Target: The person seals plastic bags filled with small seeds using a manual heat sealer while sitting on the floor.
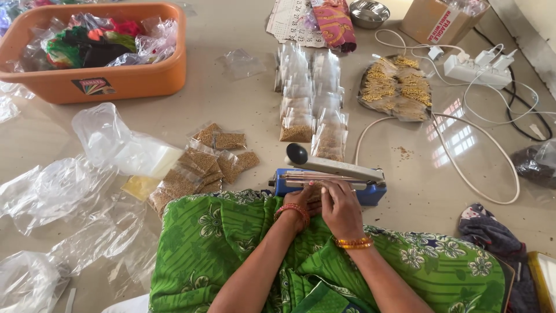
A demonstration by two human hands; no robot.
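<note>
While both hands meet at the one blue heat sealer (327, 179), the left hand (301, 200) lies half hidden under the right hand (340, 207); whether either grip pinches a packet, I cannot tell. Two rows of sealed seed packets (310, 95) lie beyond, one orange tub (116, 78) far left.

A home floor used as a small packing workplace. A person in a green sari sits on the smooth beige floor (243, 110) behind a blue heat sealer (330, 177). Rows of filled seed packets (310, 93) lie ahead, empty plastic bags (63, 191) at the left edge, and a power strip (478, 68) toward the far right corner.
</note>
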